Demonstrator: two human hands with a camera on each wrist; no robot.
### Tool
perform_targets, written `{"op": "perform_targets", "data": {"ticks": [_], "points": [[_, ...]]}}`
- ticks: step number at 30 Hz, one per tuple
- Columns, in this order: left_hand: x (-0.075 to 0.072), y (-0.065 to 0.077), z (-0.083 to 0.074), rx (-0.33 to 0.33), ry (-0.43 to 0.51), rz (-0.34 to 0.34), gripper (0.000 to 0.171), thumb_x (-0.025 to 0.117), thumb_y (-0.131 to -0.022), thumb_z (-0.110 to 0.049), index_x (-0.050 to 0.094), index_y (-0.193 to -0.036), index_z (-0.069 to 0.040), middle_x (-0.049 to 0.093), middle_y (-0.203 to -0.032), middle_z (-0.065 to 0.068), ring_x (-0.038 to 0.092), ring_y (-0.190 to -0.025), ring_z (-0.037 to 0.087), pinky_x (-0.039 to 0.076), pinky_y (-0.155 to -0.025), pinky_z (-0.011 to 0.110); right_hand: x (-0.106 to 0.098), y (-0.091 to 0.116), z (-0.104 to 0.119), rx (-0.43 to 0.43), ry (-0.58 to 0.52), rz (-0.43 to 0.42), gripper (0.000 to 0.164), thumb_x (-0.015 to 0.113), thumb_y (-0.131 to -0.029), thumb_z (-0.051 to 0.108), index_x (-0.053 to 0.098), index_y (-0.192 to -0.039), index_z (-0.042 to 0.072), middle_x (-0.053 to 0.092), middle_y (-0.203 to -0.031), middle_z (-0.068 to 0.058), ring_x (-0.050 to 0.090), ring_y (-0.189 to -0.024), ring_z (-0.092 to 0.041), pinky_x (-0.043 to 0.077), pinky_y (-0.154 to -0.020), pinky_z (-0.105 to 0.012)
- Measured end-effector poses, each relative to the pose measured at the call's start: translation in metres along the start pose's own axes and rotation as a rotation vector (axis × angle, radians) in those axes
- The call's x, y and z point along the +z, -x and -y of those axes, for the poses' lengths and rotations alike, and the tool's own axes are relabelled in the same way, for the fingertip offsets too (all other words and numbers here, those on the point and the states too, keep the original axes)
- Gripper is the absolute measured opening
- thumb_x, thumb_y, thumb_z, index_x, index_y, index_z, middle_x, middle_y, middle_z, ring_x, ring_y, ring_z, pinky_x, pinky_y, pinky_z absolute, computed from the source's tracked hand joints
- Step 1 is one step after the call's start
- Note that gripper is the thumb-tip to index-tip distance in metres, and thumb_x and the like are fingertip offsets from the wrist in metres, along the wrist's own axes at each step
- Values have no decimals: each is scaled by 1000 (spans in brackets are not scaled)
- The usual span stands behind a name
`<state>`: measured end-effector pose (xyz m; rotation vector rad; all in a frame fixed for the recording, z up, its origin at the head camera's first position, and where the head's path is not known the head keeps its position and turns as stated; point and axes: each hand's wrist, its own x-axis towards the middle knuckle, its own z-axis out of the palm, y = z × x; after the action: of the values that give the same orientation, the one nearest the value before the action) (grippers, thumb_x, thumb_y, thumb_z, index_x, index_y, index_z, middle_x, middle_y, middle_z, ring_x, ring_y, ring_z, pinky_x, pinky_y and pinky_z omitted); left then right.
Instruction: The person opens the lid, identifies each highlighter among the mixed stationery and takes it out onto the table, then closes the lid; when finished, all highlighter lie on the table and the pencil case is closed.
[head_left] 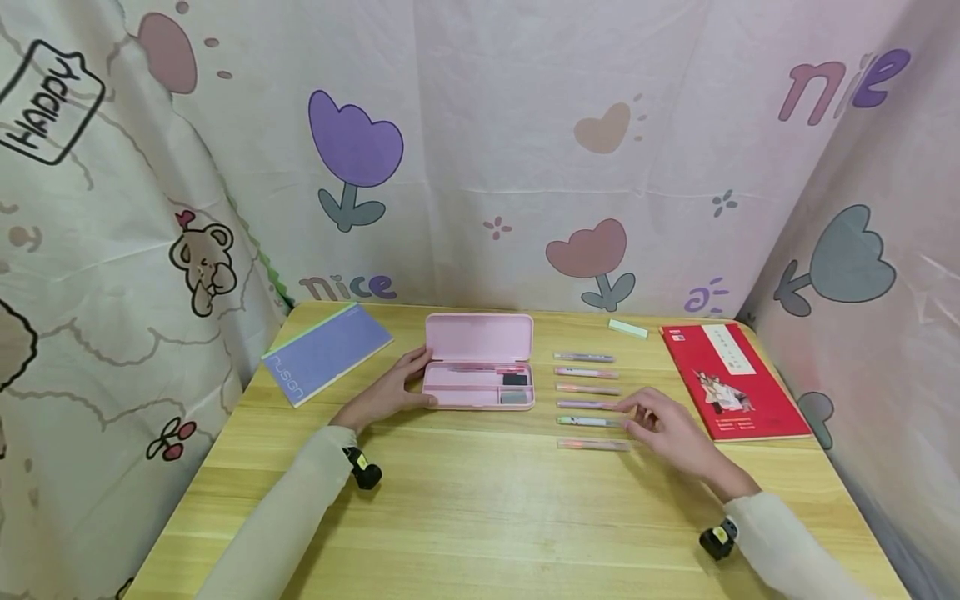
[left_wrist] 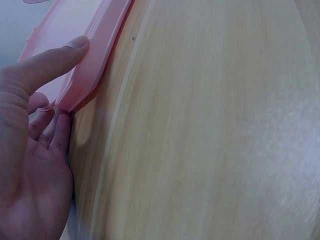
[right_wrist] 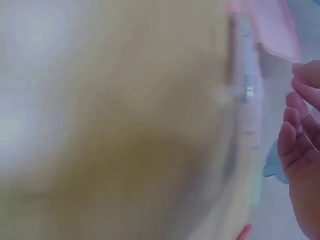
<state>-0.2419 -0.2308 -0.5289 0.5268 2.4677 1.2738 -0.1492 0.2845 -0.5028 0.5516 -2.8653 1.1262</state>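
Note:
A pink pencil case lies with its lid raised and its compartments facing up. My left hand grips its left end, thumb on the front wall and fingers behind; the left wrist view shows the thumb on the pink wall. Inside are a thin red-ended pen, a black block and a grey block. Several pens lie in a column right of the case. My right hand, fingers loosely bent, hovers by the right ends of a purple pen and a green-ended pen, holding nothing visible.
A blue notebook lies at the back left of the wooden table. At the right is a red booklet, with a pale green stick-shaped item near the back edge. Patterned curtains surround the table.

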Motion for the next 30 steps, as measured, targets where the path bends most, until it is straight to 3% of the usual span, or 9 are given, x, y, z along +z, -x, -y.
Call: {"op": "perform_targets", "data": {"ticks": [6, 14, 22, 30], "points": [[0, 1, 0, -3, 7, 1, 111, 88, -93, -39, 17, -176, -17, 4, -186, 6, 20, -169, 37, 9, -136, 64, -3, -32, 19, -10, -48, -7, 29, 79, -101, 16, 74, -129, 9, 70, -113, -7, 63, -92, -12, 59, -78, -23], [0, 1, 1, -6, 20, -1, 110, 87, -94, -40, 17, -176, -20, 4, -186, 6, 21, -168, 38, 9, -135, 67, 14, -76, 41, 10, -157, 19, 41, 75, -105, 15, 66, -143, 7, 68, -133, -19, 66, -107, -22, 58, -91, -23], [-1, 0, 0, -5, 26, 6, 110, 87, -94, -41, 17, -176, -19, 4, -186, 7, 25, -167, 37, 11, -136, 64, 46, -114, 62, -1, -257, 71, 62, 70, -108, 15, 46, -163, 4, 54, -156, -25, 66, -122, -35, 59, -103, -54], [0, 0, -2, -1, 18, 10, 111, 88, -94, -37, 17, -176, -16, 3, -186, 9, 24, -167, 38, 11, -136, 62, 70, -137, 68, 82, -358, 109, 83, 70, -108, 19, 22, -176, 17, 30, -174, -19, 60, -135, -40, 61, -104, -49]]}}
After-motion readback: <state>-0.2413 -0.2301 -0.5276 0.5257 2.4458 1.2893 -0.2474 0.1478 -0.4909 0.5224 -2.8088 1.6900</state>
